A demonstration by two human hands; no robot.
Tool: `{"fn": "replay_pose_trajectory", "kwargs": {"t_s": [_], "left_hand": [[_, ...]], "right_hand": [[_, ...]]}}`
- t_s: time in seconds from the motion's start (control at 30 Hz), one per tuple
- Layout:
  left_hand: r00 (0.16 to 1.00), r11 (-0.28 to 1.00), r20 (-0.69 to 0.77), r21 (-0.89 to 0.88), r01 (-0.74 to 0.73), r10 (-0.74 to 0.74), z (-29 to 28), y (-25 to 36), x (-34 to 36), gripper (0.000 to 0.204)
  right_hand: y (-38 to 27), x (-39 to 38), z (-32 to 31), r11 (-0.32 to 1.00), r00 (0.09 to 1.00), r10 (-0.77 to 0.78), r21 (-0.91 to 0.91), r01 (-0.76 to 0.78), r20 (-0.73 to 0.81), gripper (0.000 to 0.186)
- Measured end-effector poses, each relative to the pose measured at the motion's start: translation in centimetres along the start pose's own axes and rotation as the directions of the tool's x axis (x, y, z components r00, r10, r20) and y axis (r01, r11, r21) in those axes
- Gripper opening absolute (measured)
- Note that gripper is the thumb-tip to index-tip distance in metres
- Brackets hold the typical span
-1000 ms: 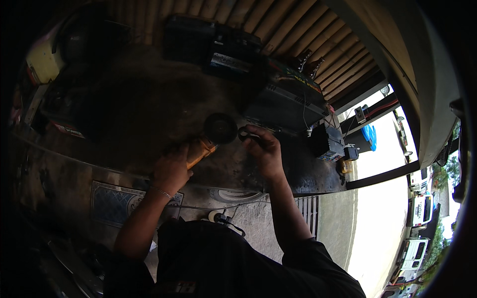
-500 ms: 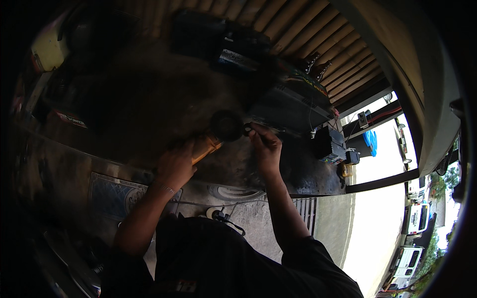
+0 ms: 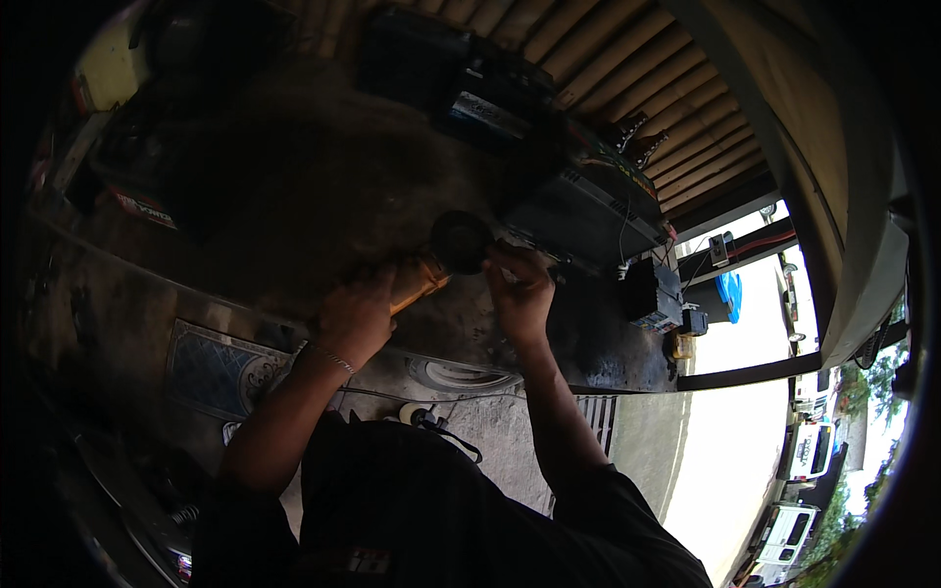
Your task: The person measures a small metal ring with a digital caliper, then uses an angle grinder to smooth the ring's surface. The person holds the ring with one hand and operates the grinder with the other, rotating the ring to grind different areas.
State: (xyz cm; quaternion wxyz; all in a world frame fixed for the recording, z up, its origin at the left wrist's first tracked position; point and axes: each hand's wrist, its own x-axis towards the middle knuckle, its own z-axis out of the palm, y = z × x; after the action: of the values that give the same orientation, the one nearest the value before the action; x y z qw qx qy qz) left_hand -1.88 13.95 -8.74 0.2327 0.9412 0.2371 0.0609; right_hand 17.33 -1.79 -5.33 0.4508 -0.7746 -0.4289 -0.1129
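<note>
An orange angle grinder [image 3: 420, 286] lies over the dark worktop, its round black disc [image 3: 461, 241] turned up toward me. My left hand [image 3: 358, 312] is closed around the orange body from the left. At the disc's right edge, my right hand [image 3: 520, 284] has its thumb and fingers pinched together. Shadow hides what sits between those fingertips and whether they touch the disc.
A large black boxy unit [image 3: 583, 201] stands right behind my right hand. Batteries stand at the back, including one with a pale label [image 3: 490, 115], and a smaller battery [image 3: 655, 294] sits at the right. A wheel rim [image 3: 461, 374] lies below the worktop edge.
The grinder and both hands shift slightly within the view as the whole scene moves. A small round piece visible at my right fingertips before is now hidden, and those fingers are at the disc's edge.
</note>
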Motion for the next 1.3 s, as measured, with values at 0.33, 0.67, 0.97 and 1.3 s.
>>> {"fn": "replay_pose_trajectory", "kwargs": {"t_s": [0.33,0.67,0.97,1.3], "left_hand": [[0.999,0.999,0.037,0.038,0.013,-0.015,0.2,0.0,0.2,0.089],[0.999,0.999,0.037,0.037,0.003,-0.005,-0.1,0.0,0.1,0.087],[0.999,0.999,0.039,0.049,0.005,-0.007,-0.1,0.1,0.1,0.085],[1.0,0.999,0.026,0.045,-0.009,0.008,0.0,0.0,0.2,0.087]], "right_hand": [[0.5,-0.3,0.2,0.996,1.0,0.014,-0.082,-0.016,-0.02,0.022],[0.6,-0.7,-0.1,0.997,0.999,-0.004,-0.074,0.002,-0.039,0.022],[-0.7,0.4,-1.7,0.997,0.994,-0.033,-0.064,0.04,0.101,0.018],[-1.4,1.8,-3.0,0.991,0.97,-0.072,-0.091,0.095,0.232,0.018]]}}
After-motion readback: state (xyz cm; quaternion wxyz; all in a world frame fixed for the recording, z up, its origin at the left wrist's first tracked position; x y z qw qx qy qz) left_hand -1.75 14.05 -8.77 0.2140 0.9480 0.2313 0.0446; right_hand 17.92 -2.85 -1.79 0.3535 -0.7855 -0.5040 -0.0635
